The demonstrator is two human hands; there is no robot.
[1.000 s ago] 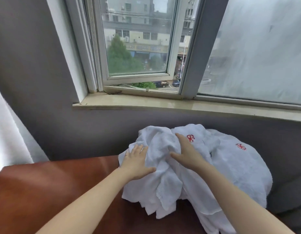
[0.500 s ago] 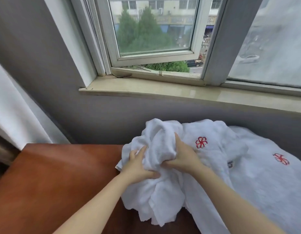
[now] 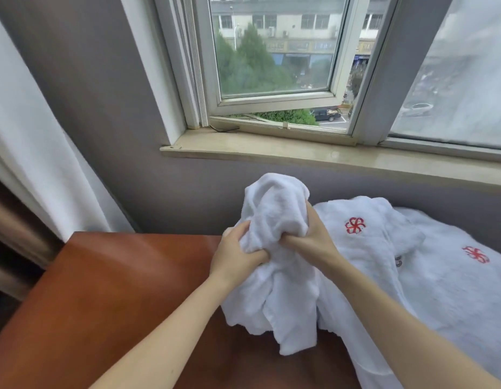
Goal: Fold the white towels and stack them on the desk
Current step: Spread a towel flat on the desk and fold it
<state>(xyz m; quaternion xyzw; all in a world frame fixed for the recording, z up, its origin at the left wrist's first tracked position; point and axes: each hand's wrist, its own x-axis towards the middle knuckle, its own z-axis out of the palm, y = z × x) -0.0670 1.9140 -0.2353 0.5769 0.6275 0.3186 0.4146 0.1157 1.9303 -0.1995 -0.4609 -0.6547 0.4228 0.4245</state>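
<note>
Towel point(image 3: 274, 209), one, in left hand point(image 3: 235, 258), right hand point(image 3: 313, 242), two crests point(image 3: 355, 225) beside

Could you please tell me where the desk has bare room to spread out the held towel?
The left half of the desk is bare, from the curtain across to the left hand and back to the grey wall. The windowsill is bare too. The right side is crowded: the pile of towels lies there, beyond the right hand gripping the bunched towel.
</note>
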